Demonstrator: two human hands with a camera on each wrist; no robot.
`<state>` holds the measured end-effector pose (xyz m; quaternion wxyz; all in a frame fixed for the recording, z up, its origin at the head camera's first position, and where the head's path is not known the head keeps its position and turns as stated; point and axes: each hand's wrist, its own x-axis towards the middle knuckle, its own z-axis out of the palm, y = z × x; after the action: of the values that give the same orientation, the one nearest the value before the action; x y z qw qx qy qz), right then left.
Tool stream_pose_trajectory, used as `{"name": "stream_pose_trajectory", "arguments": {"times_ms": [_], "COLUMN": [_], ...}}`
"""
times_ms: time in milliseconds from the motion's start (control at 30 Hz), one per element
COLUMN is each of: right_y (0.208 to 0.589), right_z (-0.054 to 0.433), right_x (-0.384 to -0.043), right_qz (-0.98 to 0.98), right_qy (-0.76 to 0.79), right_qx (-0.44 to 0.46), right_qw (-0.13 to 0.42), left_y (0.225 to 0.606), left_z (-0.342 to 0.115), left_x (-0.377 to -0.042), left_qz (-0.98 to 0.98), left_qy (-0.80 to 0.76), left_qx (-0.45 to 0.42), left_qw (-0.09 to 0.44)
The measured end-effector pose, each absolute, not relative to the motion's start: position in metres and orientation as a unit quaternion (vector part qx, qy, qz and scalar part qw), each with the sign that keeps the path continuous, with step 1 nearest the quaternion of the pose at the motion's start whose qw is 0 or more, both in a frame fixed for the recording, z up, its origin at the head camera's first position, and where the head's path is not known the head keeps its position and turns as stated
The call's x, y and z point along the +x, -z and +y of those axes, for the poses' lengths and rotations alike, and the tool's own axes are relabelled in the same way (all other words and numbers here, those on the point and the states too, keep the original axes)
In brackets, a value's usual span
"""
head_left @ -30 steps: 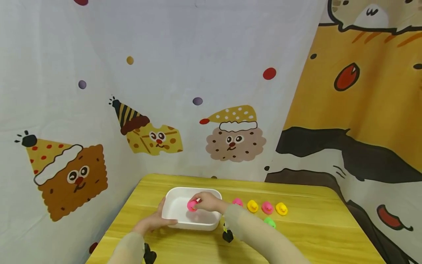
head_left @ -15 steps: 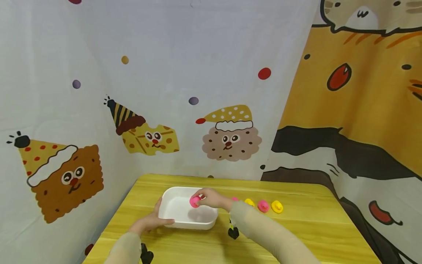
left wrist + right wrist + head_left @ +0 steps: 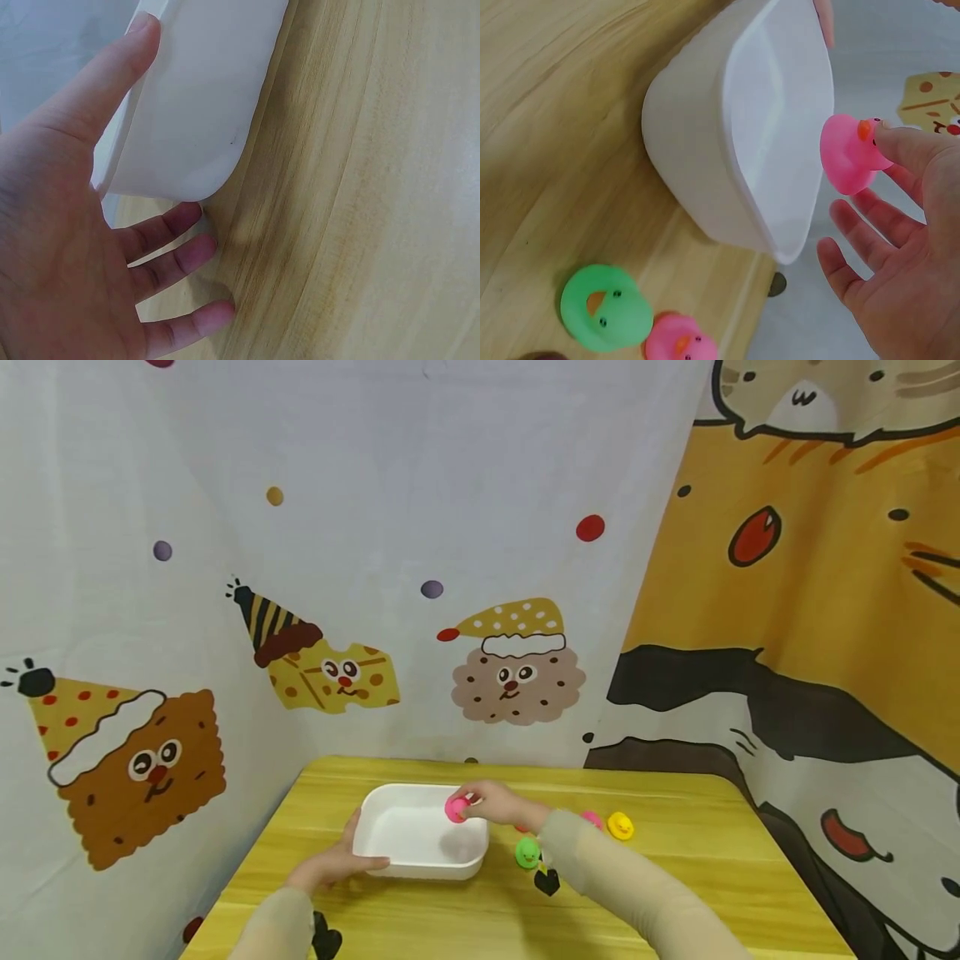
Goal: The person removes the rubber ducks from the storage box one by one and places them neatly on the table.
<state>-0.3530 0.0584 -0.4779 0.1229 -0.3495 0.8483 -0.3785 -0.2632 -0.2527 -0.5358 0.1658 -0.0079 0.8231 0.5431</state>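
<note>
In the head view my right hand [image 3: 497,803] pinches a pink rubber duck [image 3: 457,810] between thumb and fingers, over the right part of a white plastic tub [image 3: 427,868]. The right wrist view shows this duck [image 3: 846,156] above the tub's rim, the thumb at its head and the other fingers spread. My left hand [image 3: 337,862] holds the tub's left side. In the left wrist view its thumb lies along the rim, and fingertips [image 3: 196,251] rest around the lower corner by the table. The bare inside floor of the tub shows.
A green rubber duck [image 3: 527,852] stands on the wooden table [image 3: 705,868] right of the tub. Behind the right sleeve are a partly hidden pink duck [image 3: 592,819] and a yellow duck [image 3: 620,826]. Another pink duck [image 3: 681,339] sits beside the green one. Printed cloth [image 3: 360,468] hangs behind the table.
My right hand has carried the pink duck rightward and slightly up across the tub. The head view has turned a little right. The left hand keeps its hold on the tub.
</note>
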Motion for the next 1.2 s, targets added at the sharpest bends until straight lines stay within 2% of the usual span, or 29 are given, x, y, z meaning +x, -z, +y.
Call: {"name": "stream_pose_trajectory", "arguments": {"times_ms": [1067, 1200], "right_y": [0.464, 0.461], "right_z": [0.130, 0.141], "right_x": [-0.344, -0.341], "right_qz": [0.881, 0.884], "right_qy": [0.366, 0.366], "right_qx": [-0.285, -0.276], "right_qw": [0.095, 0.096], "left_y": [0.536, 0.543], "left_z": [-0.259, -0.262], "left_x": [-0.267, -0.271], "left_qz": [0.857, 0.850], "left_qy": [-0.485, -0.497], "left_qx": [0.060, 0.040], "left_qw": [0.164, 0.169]}}
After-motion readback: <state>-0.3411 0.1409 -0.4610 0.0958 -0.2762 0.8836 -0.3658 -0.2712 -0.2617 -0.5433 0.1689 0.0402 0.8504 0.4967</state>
